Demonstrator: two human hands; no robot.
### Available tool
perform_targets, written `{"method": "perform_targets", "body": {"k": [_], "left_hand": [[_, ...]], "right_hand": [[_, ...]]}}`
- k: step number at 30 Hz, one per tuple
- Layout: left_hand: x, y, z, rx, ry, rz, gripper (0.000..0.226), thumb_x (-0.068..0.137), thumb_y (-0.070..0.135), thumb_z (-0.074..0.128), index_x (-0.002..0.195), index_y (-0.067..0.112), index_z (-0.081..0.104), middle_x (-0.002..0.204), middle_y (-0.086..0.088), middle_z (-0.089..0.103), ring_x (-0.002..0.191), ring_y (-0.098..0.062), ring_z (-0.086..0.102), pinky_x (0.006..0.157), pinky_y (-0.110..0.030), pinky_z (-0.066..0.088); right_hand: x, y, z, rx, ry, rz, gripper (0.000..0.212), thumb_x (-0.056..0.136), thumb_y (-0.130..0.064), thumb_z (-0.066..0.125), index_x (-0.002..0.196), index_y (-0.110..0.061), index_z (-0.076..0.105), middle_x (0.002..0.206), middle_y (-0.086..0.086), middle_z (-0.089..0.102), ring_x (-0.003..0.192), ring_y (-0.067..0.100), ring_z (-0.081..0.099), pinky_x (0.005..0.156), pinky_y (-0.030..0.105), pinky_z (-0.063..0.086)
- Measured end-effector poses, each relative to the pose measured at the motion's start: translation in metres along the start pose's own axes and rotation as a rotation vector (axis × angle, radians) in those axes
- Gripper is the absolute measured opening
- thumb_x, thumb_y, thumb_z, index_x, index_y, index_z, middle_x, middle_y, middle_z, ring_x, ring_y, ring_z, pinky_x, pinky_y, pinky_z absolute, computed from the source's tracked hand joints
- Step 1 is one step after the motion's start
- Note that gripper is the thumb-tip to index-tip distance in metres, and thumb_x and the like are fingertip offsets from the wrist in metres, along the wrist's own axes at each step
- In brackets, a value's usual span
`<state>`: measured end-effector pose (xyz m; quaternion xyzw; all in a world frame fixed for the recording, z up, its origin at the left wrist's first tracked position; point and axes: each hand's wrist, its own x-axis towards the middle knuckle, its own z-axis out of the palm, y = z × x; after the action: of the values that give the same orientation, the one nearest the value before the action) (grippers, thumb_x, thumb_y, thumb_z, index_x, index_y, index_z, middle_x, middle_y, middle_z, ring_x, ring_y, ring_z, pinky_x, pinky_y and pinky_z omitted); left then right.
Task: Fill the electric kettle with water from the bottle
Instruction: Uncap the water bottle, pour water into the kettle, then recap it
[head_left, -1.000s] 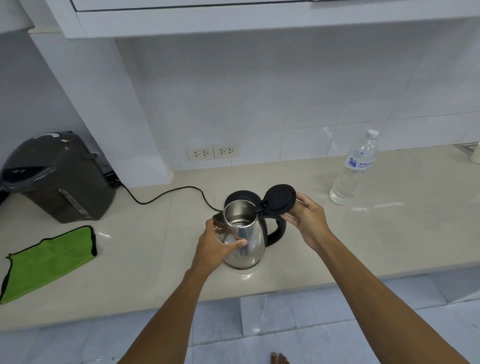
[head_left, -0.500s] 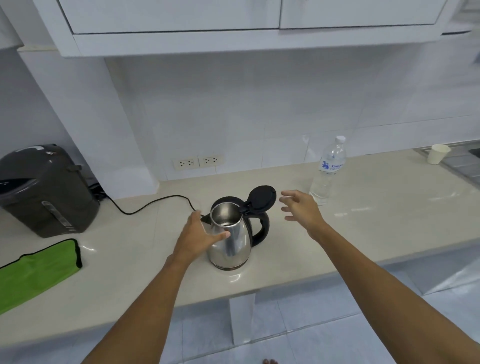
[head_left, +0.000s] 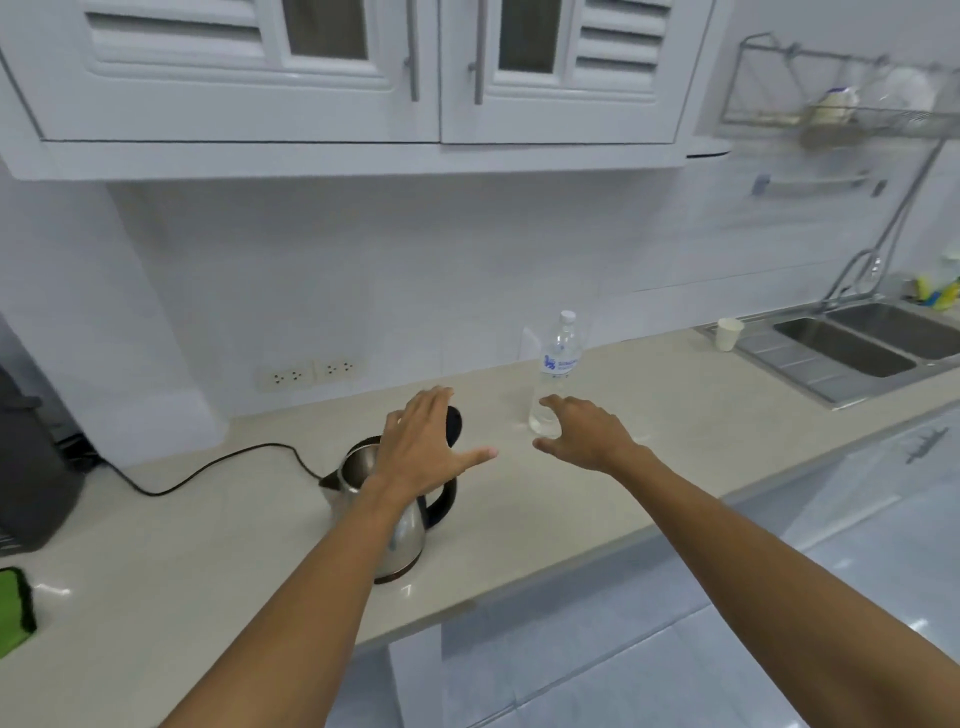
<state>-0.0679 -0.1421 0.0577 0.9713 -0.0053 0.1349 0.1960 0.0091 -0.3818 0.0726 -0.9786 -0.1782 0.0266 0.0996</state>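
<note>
Fingers of both hands are spread, gripping nothing: left hand (head_left: 422, 444) over the lid-up steel kettle (head_left: 400, 519) at center frame, right hand (head_left: 584, 434) just beside the capped water bottle (head_left: 556, 371).

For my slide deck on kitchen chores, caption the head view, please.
Both open hands, left hand and right hand, reach toward the capped water bottle; the steel kettle stands lid-open on the counter.
</note>
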Motion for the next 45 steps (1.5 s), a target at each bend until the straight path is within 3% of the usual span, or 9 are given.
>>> {"method": "perform_targets", "body": {"k": [6, 16, 23, 28, 32, 34, 36, 41, 45], "left_hand": [[0.058, 0.052, 0.043, -0.012, -0.018, 0.065, 0.108, 0.08, 0.082, 0.064, 0.158, 0.015, 0.032, 0.166, 0.0, 0.034, 0.153, -0.018, 0.029, 0.12, -0.041, 0.028], [0.18, 0.085, 0.129, -0.007, -0.101, -0.02, 0.11, 0.078, 0.089, 0.055, 0.158, 0.016, 0.032, 0.169, -0.001, 0.03, 0.156, -0.017, 0.023, 0.123, -0.048, 0.026], [0.241, 0.082, 0.186, -0.016, -0.155, -0.138, 0.105, 0.078, 0.087, 0.057, 0.151, 0.015, 0.036, 0.156, 0.0, 0.043, 0.146, -0.019, 0.038, 0.116, -0.047, 0.031], [0.278, 0.073, 0.24, -0.163, -0.199, -0.334, 0.122, 0.069, 0.088, 0.067, 0.157, 0.012, 0.028, 0.16, -0.006, 0.043, 0.146, -0.026, 0.043, 0.117, -0.051, 0.033], [0.297, 0.071, 0.281, -0.475, -0.154, -0.439, 0.099, 0.07, 0.067, 0.086, 0.145, 0.017, 0.043, 0.14, 0.0, 0.063, 0.127, -0.029, 0.061, 0.107, -0.045, 0.047], [0.303, 0.07, 0.297, -0.655, -0.092, -0.461, 0.079, 0.067, 0.051, 0.095, 0.127, 0.02, 0.053, 0.118, 0.004, 0.07, 0.111, -0.025, 0.068, 0.09, -0.033, 0.055], [0.308, 0.071, 0.305, -0.763, -0.051, -0.469, 0.074, 0.063, 0.042, 0.1, 0.119, 0.023, 0.055, 0.107, 0.012, 0.069, 0.101, -0.015, 0.068, 0.077, -0.017, 0.051], [0.31, 0.07, 0.323, -0.861, 0.025, -0.491, 0.084, 0.058, 0.037, 0.103, 0.125, 0.025, 0.054, 0.109, 0.015, 0.068, 0.097, -0.003, 0.066, 0.072, -0.003, 0.047], [0.307, 0.071, 0.336, -0.887, 0.077, -0.523, 0.076, 0.061, 0.032, 0.103, 0.12, 0.031, 0.055, 0.105, 0.021, 0.068, 0.092, 0.015, 0.063, 0.071, 0.0, 0.045]], "right_hand": [[0.031, 0.062, -0.026, -0.031, 0.046, 0.032, 0.075, 0.09, -0.055, 0.065, 0.152, -0.025, 0.037, 0.141, 0.008, 0.057, 0.128, 0.029, 0.055, 0.094, 0.045, 0.05], [0.142, 0.153, -0.04, -0.046, 0.054, 0.007, 0.079, 0.091, -0.06, 0.06, 0.155, -0.023, 0.032, 0.149, 0.009, 0.051, 0.134, 0.031, 0.051, 0.097, 0.048, 0.048], [0.227, 0.167, -0.05, -0.074, 0.065, -0.098, 0.081, 0.092, -0.061, 0.058, 0.155, -0.019, 0.03, 0.146, 0.012, 0.053, 0.132, 0.033, 0.052, 0.094, 0.047, 0.049], [0.278, 0.165, -0.045, -0.1, 0.113, -0.168, 0.066, 0.098, -0.062, 0.045, 0.147, -0.017, 0.043, 0.134, 0.01, 0.06, 0.119, 0.031, 0.061, 0.087, 0.045, 0.051], [0.303, 0.165, -0.04, -0.167, 0.21, -0.235, 0.055, 0.103, -0.059, 0.036, 0.12, -0.013, 0.061, 0.103, 0.007, 0.066, 0.089, 0.028, 0.066, 0.071, 0.037, 0.049], [0.31, 0.166, -0.038, -0.195, 0.253, -0.281, 0.054, 0.104, -0.058, 0.035, 0.111, -0.012, 0.063, 0.095, 0.007, 0.065, 0.081, 0.028, 0.065, 0.065, 0.034, 0.046], [0.316, 0.167, -0.035, -0.229, 0.308, -0.317, 0.052, 0.105, -0.056, 0.036, 0.106, -0.011, 0.063, 0.09, 0.006, 0.065, 0.076, 0.028, 0.064, 0.06, 0.032, 0.041], [0.326, 0.169, -0.027, -0.254, 0.387, -0.346, 0.05, 0.103, -0.057, 0.043, 0.095, -0.011, 0.063, 0.077, 0.004, 0.064, 0.061, 0.024, 0.049, 0.051, 0.027, 0.027], [0.329, 0.165, -0.022, -0.248, 0.466, -0.371, 0.048, 0.099, -0.055, 0.054, 0.083, -0.01, 0.061, 0.064, 0.003, 0.061, 0.053, 0.023, 0.041, 0.047, 0.023, 0.013]]}}
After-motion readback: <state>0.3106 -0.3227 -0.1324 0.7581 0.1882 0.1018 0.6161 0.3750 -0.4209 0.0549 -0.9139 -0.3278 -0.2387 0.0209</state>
